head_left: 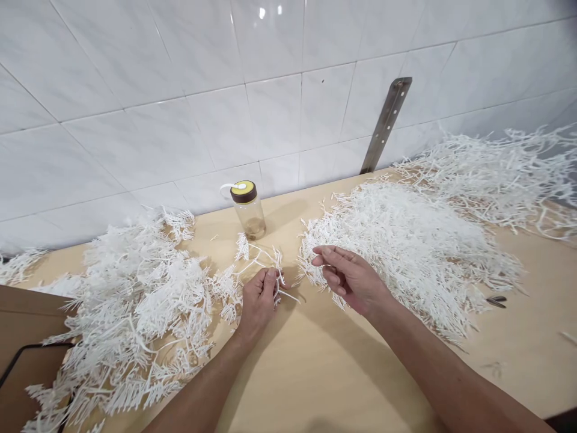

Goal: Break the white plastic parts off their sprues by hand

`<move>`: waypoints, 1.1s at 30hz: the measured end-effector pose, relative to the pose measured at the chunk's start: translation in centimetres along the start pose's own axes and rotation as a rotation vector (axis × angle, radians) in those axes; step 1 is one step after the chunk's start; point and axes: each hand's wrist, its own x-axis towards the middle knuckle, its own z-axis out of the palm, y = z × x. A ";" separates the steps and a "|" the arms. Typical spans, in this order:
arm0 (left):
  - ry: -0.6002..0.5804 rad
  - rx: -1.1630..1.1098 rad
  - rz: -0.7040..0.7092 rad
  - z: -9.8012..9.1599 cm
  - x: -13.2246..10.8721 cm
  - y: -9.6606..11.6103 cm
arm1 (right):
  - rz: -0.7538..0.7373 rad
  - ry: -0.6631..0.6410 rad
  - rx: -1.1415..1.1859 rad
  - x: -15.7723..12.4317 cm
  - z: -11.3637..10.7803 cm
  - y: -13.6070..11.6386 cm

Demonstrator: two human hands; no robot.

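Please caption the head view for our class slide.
Left hand holds a branching white piece; right hand is near a white pile.

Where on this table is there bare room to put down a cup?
A broad bare patch of table lies between the left forearm and right forearm. A smaller gap sits between the bottle and the right white pile. It's crowded at left, under the other white pile, and at far right, under spread white strands.

Room over tabletop (306, 373) between white piles (396, 240)

Bare forearms (419, 346), bare fingers (332, 257)
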 end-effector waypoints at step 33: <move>0.078 -0.051 0.004 -0.1 0.4 -0.7 | -0.276 -0.164 -1.123 -0.7 1.2 2.2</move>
